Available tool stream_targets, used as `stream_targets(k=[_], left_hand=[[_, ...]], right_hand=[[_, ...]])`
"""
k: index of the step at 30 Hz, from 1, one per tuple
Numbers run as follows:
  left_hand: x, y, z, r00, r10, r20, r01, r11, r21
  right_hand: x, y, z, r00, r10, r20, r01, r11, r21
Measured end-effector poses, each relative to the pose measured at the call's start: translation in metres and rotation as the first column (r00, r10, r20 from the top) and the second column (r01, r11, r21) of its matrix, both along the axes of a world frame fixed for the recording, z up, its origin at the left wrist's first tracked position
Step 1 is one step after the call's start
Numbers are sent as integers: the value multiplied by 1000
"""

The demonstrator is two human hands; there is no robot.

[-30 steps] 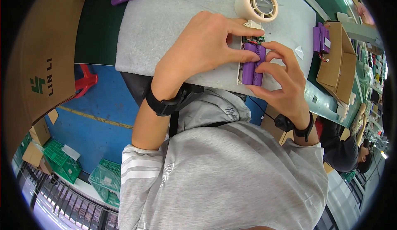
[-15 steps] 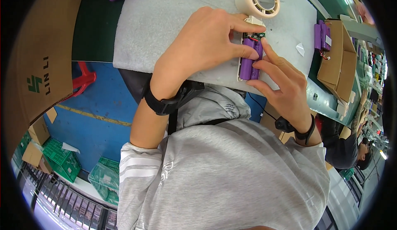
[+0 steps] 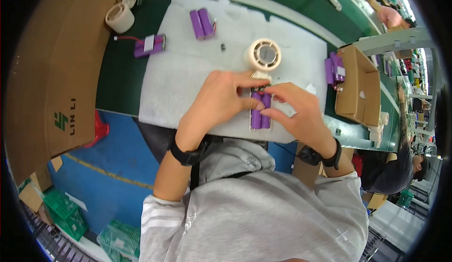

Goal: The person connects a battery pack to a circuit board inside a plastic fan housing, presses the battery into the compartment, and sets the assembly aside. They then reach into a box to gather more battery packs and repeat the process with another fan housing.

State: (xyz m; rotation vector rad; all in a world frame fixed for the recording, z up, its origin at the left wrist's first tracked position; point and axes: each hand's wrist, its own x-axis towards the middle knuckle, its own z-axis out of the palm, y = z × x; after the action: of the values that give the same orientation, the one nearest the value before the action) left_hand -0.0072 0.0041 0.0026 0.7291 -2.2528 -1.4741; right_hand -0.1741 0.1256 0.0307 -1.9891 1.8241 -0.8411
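Observation:
A cream handheld fan (image 3: pixel 265 55) lies on the pale foam mat, its round slotted head pointing away from me. In its uncovered handle sits a purple two-cell battery pack (image 3: pixel 256 118), with a small circuit board (image 3: pixel 259 89) at the head end. My left hand (image 3: pixel 219 94) grips the handle from the left, thumb pressed on the battery pack and fingers around the board end. From the right, my right hand (image 3: pixel 300 111) has its index fingertip by the board and its thumb against the battery pack. The fingers partly hide the board and wires.
Another purple battery pack (image 3: pixel 202 24) lies far on the mat (image 3: pixel 183 69); one with a lead (image 3: pixel 149 45) is at its left edge. A large carton (image 3: pixel 52 73) stands left, tape rolls (image 3: pixel 120 18) beside it. Right are more packs (image 3: pixel 334 69) and an open box (image 3: pixel 358 85). A co-worker (image 3: pixel 395 175) sits far right.
The view has shifted, so the mat's far part now shows. My right hand's index finger has moved up toward the board; its lower fingers have left the pack's near end. My left hand keeps its grip.

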Motion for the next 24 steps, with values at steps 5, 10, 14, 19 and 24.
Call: stream_targets(k=[5,10,14,19,24], left_hand=[[5,4,1,998,-9,-58,10,1000,23],[10,-1,-2,993,-74,-91,71,997,-42],[13,3,-8,982,-47,-181,27,993,-111],[11,5,-8,948,162,-273,-159,987,32],[10,1,-19,939,166,-303,-174,985,-1]], right_hand=[[2,4,2,993,115,-38,-114,993,21],[14,7,10,951,194,-242,-199,980,4],[20,11,7,944,150,-293,-139,989,58],[-3,-18,2,952,83,-296,-75,996,38],[-66,-132,10,659,-227,-717,380,923,56]])
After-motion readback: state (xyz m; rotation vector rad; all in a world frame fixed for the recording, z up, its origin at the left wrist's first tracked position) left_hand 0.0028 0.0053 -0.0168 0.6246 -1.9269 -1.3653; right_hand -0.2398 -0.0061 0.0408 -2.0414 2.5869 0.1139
